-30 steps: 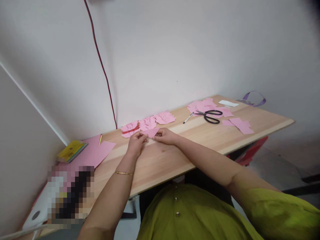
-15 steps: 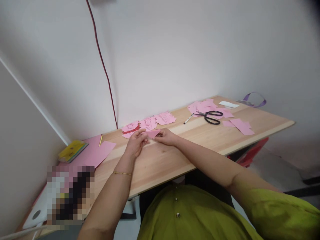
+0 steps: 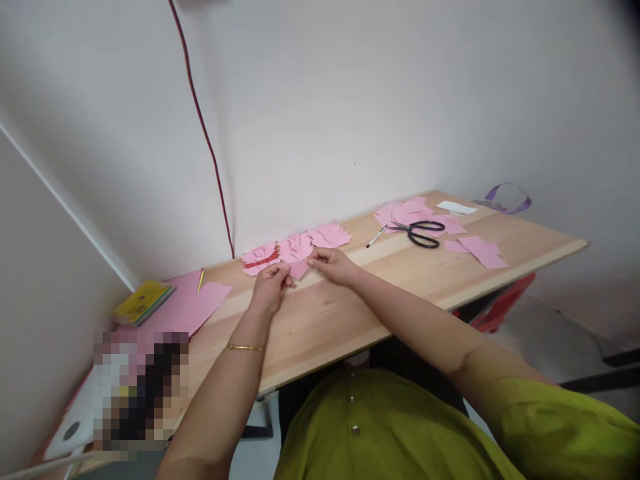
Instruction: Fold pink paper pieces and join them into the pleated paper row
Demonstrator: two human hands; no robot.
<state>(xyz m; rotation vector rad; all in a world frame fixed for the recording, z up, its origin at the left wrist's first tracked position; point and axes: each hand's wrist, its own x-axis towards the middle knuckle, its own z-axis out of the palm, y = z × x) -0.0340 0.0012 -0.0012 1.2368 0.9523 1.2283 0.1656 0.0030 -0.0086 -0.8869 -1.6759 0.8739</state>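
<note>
The left hand [image 3: 270, 285] and right hand [image 3: 331, 265] pinched opposite ends of a small pink paper [image 3: 299, 269], apparently to steady it, scissors [image 3: 417, 234] lying well apart, presumably for room.

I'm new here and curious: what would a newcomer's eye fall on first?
Probably the small pink paper piece between the bare left hand and bare right hand, over the wooden table. Then the big black-handled metal scissors, lying partly on pink paper scraps to the right, and the dark red cable running down the pale wall.
</note>
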